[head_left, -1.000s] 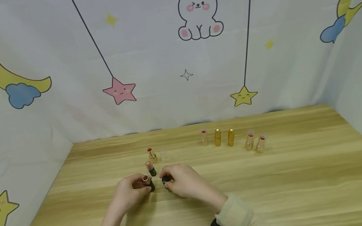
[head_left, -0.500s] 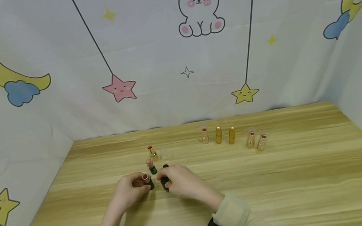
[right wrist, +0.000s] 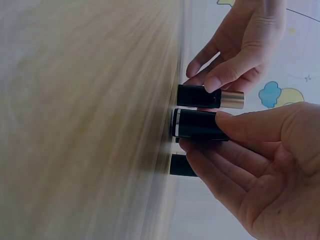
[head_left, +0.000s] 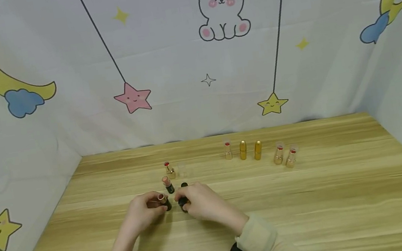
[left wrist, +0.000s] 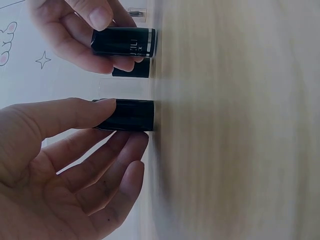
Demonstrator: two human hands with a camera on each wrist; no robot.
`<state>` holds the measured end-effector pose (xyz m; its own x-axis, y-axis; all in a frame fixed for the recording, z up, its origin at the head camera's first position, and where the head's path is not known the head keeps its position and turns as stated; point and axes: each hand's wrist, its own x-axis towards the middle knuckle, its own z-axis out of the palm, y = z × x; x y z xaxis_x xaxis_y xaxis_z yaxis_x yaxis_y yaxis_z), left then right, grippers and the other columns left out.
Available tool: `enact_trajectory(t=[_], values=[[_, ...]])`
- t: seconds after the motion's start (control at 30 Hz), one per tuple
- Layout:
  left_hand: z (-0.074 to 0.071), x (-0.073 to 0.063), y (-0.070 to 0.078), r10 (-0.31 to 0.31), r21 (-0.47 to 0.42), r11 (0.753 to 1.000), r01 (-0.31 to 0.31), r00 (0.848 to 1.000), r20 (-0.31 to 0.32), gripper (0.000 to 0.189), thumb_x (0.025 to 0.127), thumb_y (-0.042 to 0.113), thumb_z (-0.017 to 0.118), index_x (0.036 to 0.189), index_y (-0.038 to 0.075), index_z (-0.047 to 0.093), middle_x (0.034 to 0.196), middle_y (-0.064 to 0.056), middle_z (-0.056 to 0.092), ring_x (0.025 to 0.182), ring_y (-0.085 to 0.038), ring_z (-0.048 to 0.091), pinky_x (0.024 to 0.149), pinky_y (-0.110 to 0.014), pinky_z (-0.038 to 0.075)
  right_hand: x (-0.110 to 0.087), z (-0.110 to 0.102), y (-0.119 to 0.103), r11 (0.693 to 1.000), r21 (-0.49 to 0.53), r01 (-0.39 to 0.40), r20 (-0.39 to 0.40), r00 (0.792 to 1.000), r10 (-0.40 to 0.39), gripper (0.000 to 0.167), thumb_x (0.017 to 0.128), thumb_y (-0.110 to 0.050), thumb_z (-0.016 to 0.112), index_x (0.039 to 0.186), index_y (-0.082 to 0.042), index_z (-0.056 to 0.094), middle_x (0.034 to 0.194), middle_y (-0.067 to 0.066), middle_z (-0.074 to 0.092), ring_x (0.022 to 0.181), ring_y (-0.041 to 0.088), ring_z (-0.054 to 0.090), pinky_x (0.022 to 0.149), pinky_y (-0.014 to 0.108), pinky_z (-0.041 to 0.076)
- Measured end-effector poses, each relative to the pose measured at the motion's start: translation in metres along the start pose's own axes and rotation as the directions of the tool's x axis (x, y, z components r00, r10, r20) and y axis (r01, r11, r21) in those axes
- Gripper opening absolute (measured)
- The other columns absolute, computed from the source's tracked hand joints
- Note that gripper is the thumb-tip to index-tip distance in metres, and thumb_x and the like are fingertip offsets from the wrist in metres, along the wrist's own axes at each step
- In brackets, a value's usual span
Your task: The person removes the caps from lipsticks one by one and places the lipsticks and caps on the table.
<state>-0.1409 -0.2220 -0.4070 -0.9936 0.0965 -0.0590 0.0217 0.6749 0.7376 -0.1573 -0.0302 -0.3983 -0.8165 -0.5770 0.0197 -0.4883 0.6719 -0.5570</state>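
My left hand [head_left: 145, 212] pinches the black base of an uncapped lipstick [right wrist: 197, 96] between thumb and fingers, standing upright at the table surface. Its gold inner tube [right wrist: 232, 99] points up. Just to its right, my right hand [head_left: 202, 201] grips a black lipstick cap [left wrist: 120, 42] with a silver band at its lower end, close over the table. The cap and the lipstick are apart, side by side. Behind the right fingers stands another black cap [head_left: 184, 185]. An open pink lipstick [head_left: 168, 184] with a black base stands just beyond the left fingertips.
Behind the pink lipstick stand an open red lipstick [head_left: 170, 171] in a gold case and a clear cap [head_left: 182, 170]. Farther right are two gold bullet-shaped tubes [head_left: 243, 150] and several clear-capped red lipsticks [head_left: 278, 154]. A printed cloth [head_left: 184, 119] borders the table's back.
My right hand has shifted slightly with its cap, and the black cap behind it has come into view. My left hand keeps its hold on the lipstick. The head view has tilted a little.
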Motion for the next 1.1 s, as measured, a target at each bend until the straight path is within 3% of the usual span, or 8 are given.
enact_trajectory(t=[1.1], values=[[-0.0009, -0.0024, 0.0024, 0.004, -0.002, 1.000, -0.004, 1.000, -0.001, 0.028, 0.079, 0.003, 0.074, 0.106, -0.001, 0.069, 0.097, -0.017, 0.072, 0.086, -0.024, 0.070, 0.075, -0.035, 0.056, -0.0015, 0.0012, -0.0014, 1.000, 0.006, 0.001, -0.004, 1.000, -0.001, 0.027, 0.086, -0.011, 0.069, 0.114, -0.011, 0.068, 0.108, 0.002, 0.072, 0.100, 0.016, 0.065, 0.085, 0.029, 0.053]])
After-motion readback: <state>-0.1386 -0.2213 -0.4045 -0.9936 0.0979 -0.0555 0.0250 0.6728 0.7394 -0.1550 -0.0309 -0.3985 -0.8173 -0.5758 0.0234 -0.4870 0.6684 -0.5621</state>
